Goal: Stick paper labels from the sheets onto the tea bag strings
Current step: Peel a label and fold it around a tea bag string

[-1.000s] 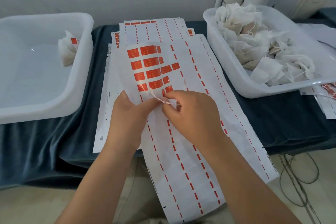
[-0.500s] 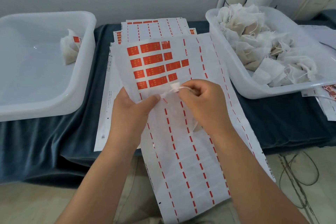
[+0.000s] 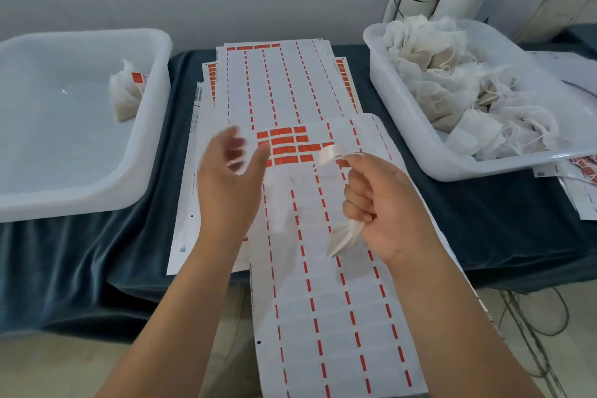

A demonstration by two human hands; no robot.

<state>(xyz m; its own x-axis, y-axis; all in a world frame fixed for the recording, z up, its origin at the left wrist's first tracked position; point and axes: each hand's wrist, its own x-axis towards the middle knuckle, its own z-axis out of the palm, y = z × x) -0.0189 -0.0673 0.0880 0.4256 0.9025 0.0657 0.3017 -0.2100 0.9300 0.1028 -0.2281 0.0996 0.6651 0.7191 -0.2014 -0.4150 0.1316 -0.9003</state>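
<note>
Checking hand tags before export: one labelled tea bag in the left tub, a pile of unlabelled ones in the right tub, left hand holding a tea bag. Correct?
Wrong on the hand only. The head view shows the right hand gripping the tea bag; the left hand is open and holds nothing. The left tub and right tub are as you say.

red labels (image 3: 286, 145), sheet barcodes (image 3: 183, 248), no readable text

Packing workroom — label sheets (image 3: 290, 97), tubs (image 3: 97, 191).
</note>
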